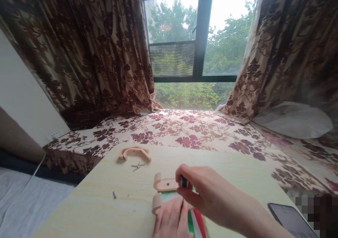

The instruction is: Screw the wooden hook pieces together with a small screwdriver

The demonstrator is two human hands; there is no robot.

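My left hand [171,219] lies palm down with its fingers stretched out, over a white, green and red striped object [198,224]. By its fingertips is a curled end of a pale wooden piece [156,203], the rest of which is partly covered. Just beyond, a second curved wooden piece [166,185] with a dark hole or screw head lies across the striped object. Over its right part, my right hand [207,187] is closed around a short black tool [184,181]; the tool's working tip is hidden, so its kind is unclear.
More curved wooden pieces [136,150] lie at the table's far left, with several small screws [137,166] nearby. A single screw [114,195] is farther left. At the right edge lies a phone [289,218]. Behind the table [87,210] is a flowered window seat [190,129].
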